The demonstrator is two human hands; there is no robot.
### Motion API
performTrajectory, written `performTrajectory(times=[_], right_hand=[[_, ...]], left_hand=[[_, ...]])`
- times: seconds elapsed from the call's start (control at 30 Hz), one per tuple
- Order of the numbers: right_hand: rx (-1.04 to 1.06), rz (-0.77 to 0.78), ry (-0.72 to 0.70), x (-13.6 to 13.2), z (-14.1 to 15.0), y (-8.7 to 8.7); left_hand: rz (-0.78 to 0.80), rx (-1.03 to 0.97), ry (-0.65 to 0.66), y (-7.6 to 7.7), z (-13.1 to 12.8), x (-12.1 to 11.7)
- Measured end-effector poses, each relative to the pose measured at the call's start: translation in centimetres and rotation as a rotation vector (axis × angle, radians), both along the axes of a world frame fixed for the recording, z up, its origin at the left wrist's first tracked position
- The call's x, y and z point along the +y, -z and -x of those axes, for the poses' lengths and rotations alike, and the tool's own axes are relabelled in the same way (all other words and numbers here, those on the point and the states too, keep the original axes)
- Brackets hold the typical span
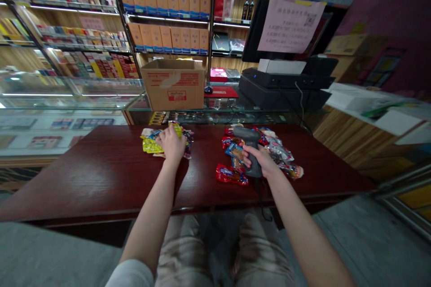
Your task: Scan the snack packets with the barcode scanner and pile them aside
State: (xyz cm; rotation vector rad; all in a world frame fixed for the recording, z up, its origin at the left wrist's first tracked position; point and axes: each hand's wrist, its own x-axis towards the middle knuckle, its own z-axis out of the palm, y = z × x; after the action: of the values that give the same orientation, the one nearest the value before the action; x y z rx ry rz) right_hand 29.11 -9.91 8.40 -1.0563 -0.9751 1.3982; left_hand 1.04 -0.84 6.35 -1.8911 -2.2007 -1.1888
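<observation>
My right hand (257, 158) is wrapped round the handle of a dark grey barcode scanner (247, 134). The scanner's head is above a spread of snack packets in red, blue and silver wrappers, among them a red packet (229, 174) at the near side. A cable hangs from its handle past the table edge. Over on the left, my left hand (172, 142) reaches into a smaller pile of packets, fingers closed on a yellow snack packet (176, 128). Another yellow packet (151, 145) lies just left of that hand.
Both piles lie on a dark red wooden table (111, 170). Behind it, a glass counter bears an open cardboard box (173, 87) and a black till with a screen carrying a pink notice (289, 24). Stocked shelves line the back; a wooden counter (360, 136) stands right.
</observation>
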Motion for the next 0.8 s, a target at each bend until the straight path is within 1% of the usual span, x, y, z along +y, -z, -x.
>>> performTrajectory(times=[0.07,0.17,0.23,0.3,0.33,0.37,0.43,0.47,0.53,0.57,0.6,0.67,0.7,0.8], right_hand=[[-0.022,-0.009,0.030,-0.2,-0.8,-0.5],[-0.041,-0.009,0.065,-0.3,-2.2,-1.0],[-0.048,-0.009,0.086,-0.4,-3.3,-1.1],[-0.049,-0.005,0.097,-0.4,-4.4,-1.2],[-0.043,-0.002,0.098,-0.4,-4.9,-1.2],[-0.035,0.003,0.095,-0.5,-5.3,-1.1],[-0.015,0.016,0.087,-0.5,-6.1,-1.0],[-0.004,0.022,0.084,-0.5,-6.4,-0.8],[0.019,0.036,0.078,-0.5,-6.9,-0.5],[0.033,0.042,0.074,-0.5,-7.1,-0.4],[0.047,0.045,0.071,-0.5,-7.3,-0.2],[0.073,0.043,0.065,-0.5,-7.6,0.0],[0.081,0.040,0.062,-0.4,-7.7,0.2],[0.086,0.029,0.059,-0.4,-7.9,0.5]], left_hand=[[0.043,-0.018,-0.142,0.2,0.9,0.4],[0.053,-0.032,-0.258,0.5,1.7,0.8],[0.014,-0.045,-0.307,0.5,1.8,0.9],[-0.059,-0.028,-0.296,0.4,1.4,0.7],[-0.100,-0.002,-0.255,0.4,0.9,0.5],[-0.133,0.035,-0.188,0.3,0.2,0.3],[-0.150,0.125,0.024,0.3,-1.7,0.0],[-0.130,0.172,0.154,0.4,-2.9,-0.1],[-0.033,0.258,0.424,0.7,-5.7,0.3],[0.040,0.287,0.545,0.9,-7.2,0.8],[0.111,0.297,0.629,1.2,-8.6,1.4],[0.238,0.276,0.715,1.8,-11.1,2.9],[0.272,0.255,0.749,2.1,-12.1,3.7],[0.365,0.206,0.758,2.9,-14.0,5.7]])
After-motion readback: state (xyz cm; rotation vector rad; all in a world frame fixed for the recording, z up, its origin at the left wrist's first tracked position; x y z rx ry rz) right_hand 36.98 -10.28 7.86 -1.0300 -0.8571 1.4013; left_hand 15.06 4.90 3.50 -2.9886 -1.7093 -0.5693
